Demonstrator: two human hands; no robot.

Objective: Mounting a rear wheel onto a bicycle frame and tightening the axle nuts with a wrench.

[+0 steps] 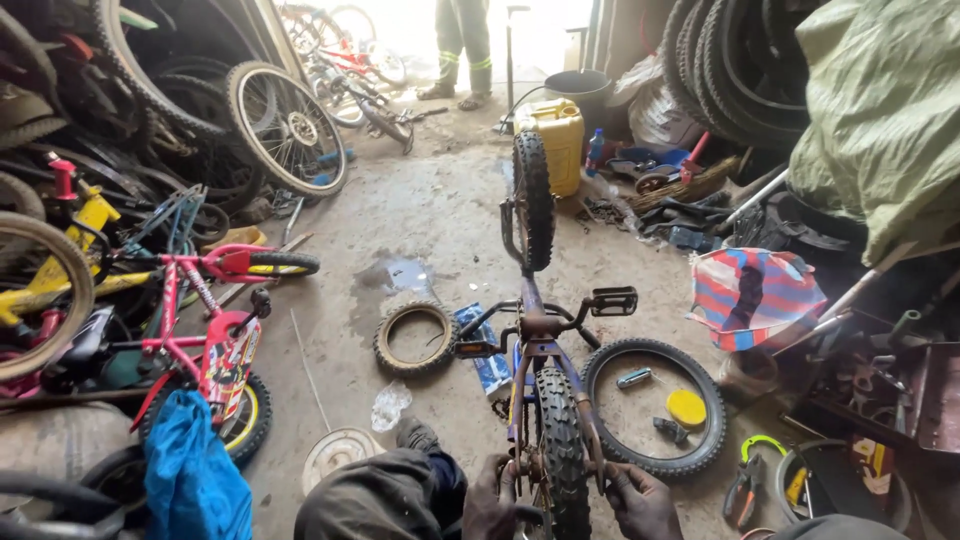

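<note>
A small purple bicycle stands upside down on the concrete floor in front of me, wheels up. My left hand grips the frame end at the near wheel's axle on the left side. My right hand holds the axle area on the right side of the same knobby wheel. The far wheel sticks up beyond the pedals. My knee in dark trousers is bent at the lower left.
A loose tyre with a yellow tin inside lies right of the bike; a smaller tyre lies left. Pink and yellow children's bikes and stacked wheels crowd the left. A yellow jerrycan stands behind. A person's legs stand at the doorway.
</note>
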